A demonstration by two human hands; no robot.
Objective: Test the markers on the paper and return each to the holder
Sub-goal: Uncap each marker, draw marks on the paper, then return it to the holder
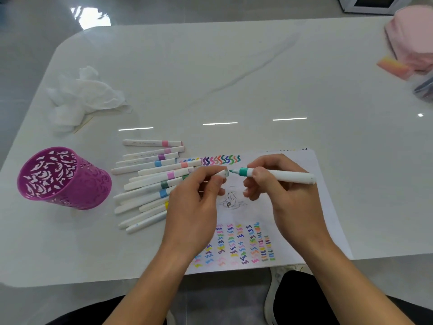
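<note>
Teal marker (289,176) uncapped over the paper (314,207)
Our right hand (278,193) grips it, our left hand (199,200) pinches its cap (222,174); we judge returns unstarted: other markers (150,181) lie beside the holder (70,184).

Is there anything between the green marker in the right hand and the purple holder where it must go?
Yes. The left hand, holding the cap, and the loose markers on the table lie between the green marker and the holder.
</note>
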